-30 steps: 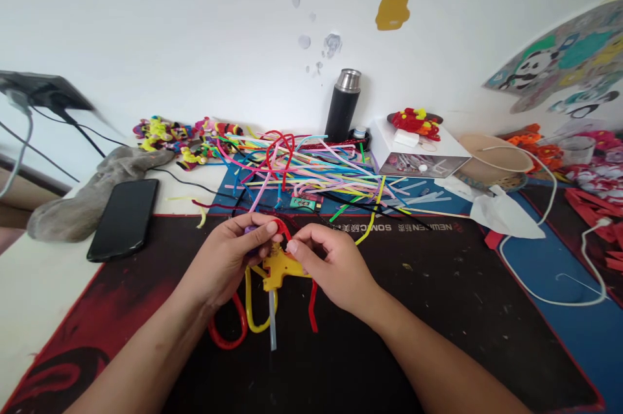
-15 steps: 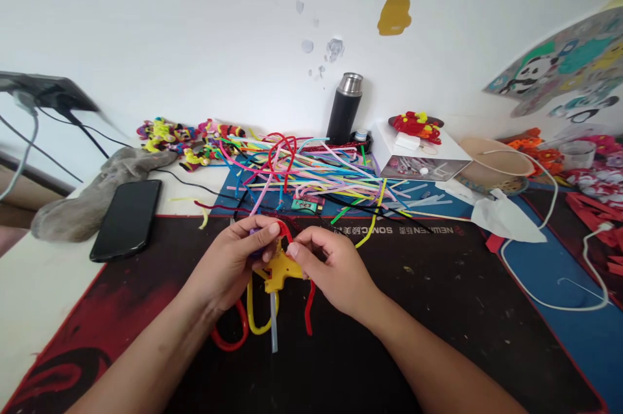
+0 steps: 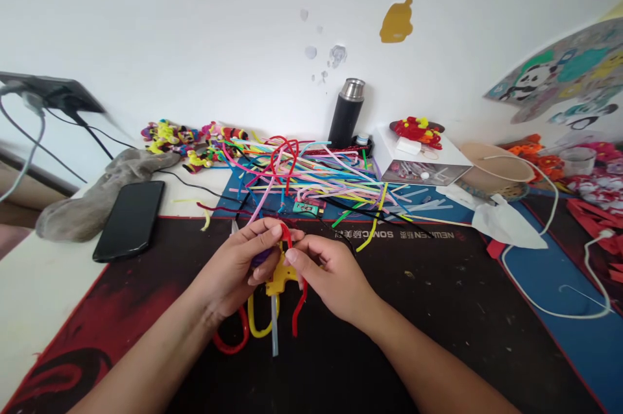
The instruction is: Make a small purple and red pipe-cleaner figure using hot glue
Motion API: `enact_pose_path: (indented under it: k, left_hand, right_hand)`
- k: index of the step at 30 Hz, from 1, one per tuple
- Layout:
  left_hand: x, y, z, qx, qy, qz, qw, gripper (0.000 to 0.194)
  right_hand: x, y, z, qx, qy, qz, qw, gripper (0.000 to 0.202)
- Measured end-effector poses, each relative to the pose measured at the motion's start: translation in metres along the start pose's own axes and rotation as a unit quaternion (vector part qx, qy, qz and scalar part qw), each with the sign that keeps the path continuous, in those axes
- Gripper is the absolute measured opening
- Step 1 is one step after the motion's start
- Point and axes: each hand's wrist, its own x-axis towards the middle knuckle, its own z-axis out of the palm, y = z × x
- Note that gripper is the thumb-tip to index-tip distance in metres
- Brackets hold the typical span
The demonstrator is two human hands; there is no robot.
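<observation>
A red pipe cleaner [image 3: 298,310] is bent between my two hands, its loose end hanging below the right fingers. My left hand [image 3: 243,261] pinches its upper bend between thumb and forefinger; a purple piece [image 3: 261,258] shows under those fingers. My right hand [image 3: 331,268] grips the same pipe cleaner with thumb and fingertips. Beneath both hands lies a yellow glue gun [image 3: 281,279] with a clear glue stick [image 3: 275,326] poking out of its back end. Scissors with one red and one yellow loop [image 3: 232,350] lie at its left, partly hidden by my left hand.
Loose pipe cleaners [image 3: 311,174] heap up behind the mat [image 3: 438,336]. A black thermos [image 3: 346,114] and a white box [image 3: 423,158] stand near the wall. Left are a phone [image 3: 129,219] and a grey plush [image 3: 104,190]; right, a beige bowl [image 3: 496,164] and a white cable [image 3: 559,316].
The red pipe cleaner's hanging end has swung left and my right hand has turned slightly. My left hand keeps its pinch. The whole view has shifted slightly.
</observation>
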Motion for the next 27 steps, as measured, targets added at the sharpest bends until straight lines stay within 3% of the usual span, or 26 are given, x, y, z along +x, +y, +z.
enact_pose_path:
  k: [13,27]
  left_hand:
    - [0.0017,-0.0002,-0.0009,0.007,-0.017,-0.006,1.000,0.042]
    - [0.0013,0.0017,-0.0046,0.002,0.016,0.010,1.000,0.044]
  right_hand:
    - [-0.0004,0.0019,0.0012,-0.006,-0.023,0.013,1.000,0.034]
    - [0.0001,0.0005,0.0025,0.008,-0.026,0.023,0.999,0.030]
